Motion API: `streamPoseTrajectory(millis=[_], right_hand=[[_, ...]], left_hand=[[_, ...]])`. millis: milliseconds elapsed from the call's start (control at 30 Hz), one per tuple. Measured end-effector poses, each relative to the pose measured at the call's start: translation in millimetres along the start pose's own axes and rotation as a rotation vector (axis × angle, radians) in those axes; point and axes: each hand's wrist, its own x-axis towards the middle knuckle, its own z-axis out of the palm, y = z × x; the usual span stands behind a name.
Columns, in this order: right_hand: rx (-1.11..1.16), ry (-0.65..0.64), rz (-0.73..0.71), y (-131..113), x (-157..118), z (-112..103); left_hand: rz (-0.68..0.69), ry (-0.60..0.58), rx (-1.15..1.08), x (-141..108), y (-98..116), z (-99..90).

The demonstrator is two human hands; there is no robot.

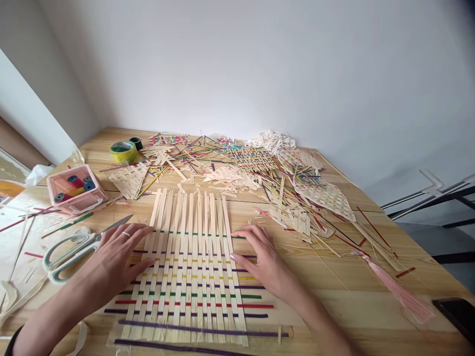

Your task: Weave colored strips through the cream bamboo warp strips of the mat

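Mat (196,277) is laid flat on the table (334,316), its left edge touched by the left hand (124,249), opened wide, its right edge by the right hand (265,262), also open; scissors (84,243) are seen beside the left hand.

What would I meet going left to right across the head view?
Pink box → left hand → strip mat → right hand → leaf-shaped weave → pink tassel → black object at the edge.

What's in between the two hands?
A mat of pale strips, woven with colored ones, lies between the left hand and right hand. The head view shows it.
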Motion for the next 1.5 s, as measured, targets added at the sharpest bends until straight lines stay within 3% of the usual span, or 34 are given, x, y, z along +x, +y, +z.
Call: streamPoseTrajectory(millis=[667, 900, 1500], right_hand=[[0.015, 0.007, -0.006, 3.8, -0.2, 2.8], [0.012, 0.000, -0.007, 3.2, -0.2, 1.4], [0.003, 0.001, -0.004, 4.7, -0.6, 2.5]], left_hand=[[-0.013, 0.007, -0.011, 0.4, 4.3, -2.4], [-0.026, 0.059, -0.011, 1.7, 7.4, -4.5], [-0.018, -0.022, -0.035, 4.4, 4.6, -4.4]])
